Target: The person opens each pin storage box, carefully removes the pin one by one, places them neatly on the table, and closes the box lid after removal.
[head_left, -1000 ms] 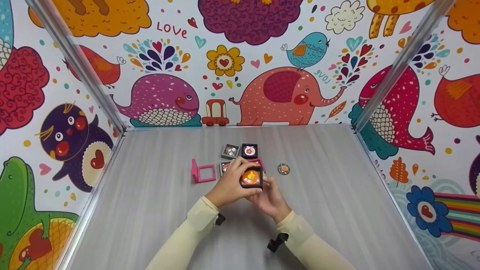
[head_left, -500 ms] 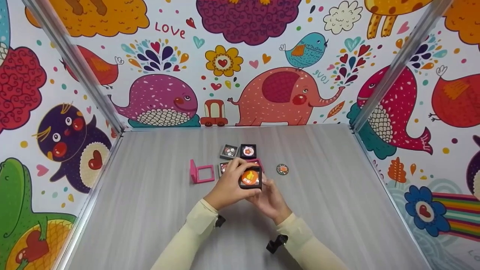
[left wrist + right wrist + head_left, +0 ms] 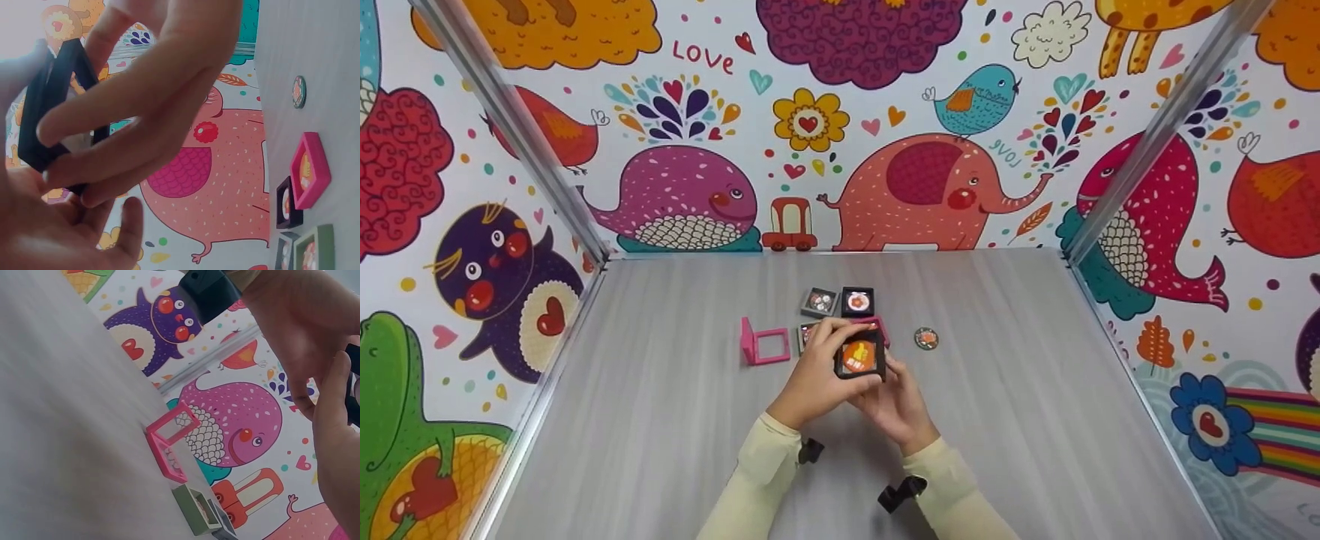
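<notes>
Your left hand [image 3: 815, 379] is gripping the black frame [image 3: 881, 358], fingers curling over its far edge and thumb bracing the near one, while your right hand [image 3: 901, 409] is holding it along its right side; both hands are probably sharing the grip to steady so small a piece. You are holding the frame above the worktop [image 3: 997, 420], tilting it toward you, seemingly so that the orange badge [image 3: 857, 356] inside is facing your eyes. Just beyond your left hand, a grey frame [image 3: 817, 314] and a second black frame [image 3: 846, 303] are lying, perhaps placed there to leave you room. Left of that hand, an open pink frame [image 3: 748, 341] is standing with its lid raised; beyond your right hand, a loose badge [image 3: 926, 338] is lying alone. The left wrist view is showing a gap between the held frame's black edges, which the head view is hiding, plus a second pink frame [image 3: 322, 169] that your left hand is partly covering from above.
</notes>
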### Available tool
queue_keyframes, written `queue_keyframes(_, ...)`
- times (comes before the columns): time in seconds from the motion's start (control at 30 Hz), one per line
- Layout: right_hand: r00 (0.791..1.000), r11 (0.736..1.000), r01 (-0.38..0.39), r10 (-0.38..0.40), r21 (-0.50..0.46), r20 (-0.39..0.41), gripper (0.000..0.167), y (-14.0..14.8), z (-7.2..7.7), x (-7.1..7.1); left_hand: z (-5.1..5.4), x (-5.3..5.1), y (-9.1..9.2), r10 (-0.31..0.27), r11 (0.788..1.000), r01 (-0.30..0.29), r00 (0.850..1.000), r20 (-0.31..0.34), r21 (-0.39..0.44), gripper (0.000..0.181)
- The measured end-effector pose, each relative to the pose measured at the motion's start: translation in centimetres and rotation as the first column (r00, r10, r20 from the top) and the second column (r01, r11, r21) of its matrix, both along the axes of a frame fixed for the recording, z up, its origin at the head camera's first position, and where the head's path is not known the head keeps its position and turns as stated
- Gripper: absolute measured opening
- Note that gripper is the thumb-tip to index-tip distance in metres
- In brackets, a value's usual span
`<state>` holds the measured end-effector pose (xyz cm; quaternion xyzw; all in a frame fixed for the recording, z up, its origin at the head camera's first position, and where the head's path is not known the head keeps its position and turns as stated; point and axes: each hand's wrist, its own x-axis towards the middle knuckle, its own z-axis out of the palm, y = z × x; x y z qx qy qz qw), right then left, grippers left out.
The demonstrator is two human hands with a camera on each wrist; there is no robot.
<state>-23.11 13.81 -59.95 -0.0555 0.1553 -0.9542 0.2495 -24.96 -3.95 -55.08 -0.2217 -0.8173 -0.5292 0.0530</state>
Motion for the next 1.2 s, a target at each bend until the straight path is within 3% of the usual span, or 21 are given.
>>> queue_keyframes(0.27, 1.000, 0.997, -0.004, 0.005, -0.081, 0.012, 0.042, -0.1, 0.0, 0.3, 0.1, -0.1, -0.4, -0.011, 0.992, 0.009, 1.000, 0.013, 0.125, 0.073)
queue_keyframes(0.53, 1.000, 0.997, 0.008, -0.006, -0.076, 0.030, 0.061, 0.1, 0.1, 0.3, 0.0, -0.2, -0.9, -0.011, 0.985, 0.007, 1.000, 0.023, 0.171, 0.074)
queue_keyframes(0.7, 0.998, 0.996, 0.017, -0.011, -0.090, 0.068, 0.054, 0.3, 0.1, 0.4, 0.0, -0.3, -1.3, -0.029, 0.976, 0.022, 0.999, 0.030, 0.217, 0.075)
queue_keyframes(0.9, 0.994, 0.995, 0.044, -0.034, -0.089, 0.106, 0.068, 0.4, 0.2, 0.3, -0.2, -0.3, -1.7, -0.041, 0.961, 0.035, 0.999, 0.015, 0.274, 0.077)
queue_keyframes(1.2, 0.998, 0.992, 0.047, -0.042, -0.121, 0.047, 0.046, 0.4, 0.2, 0.4, -0.6, -0.2, -1.9, -0.056, 0.932, 0.050, 0.998, 0.007, 0.359, 0.078)
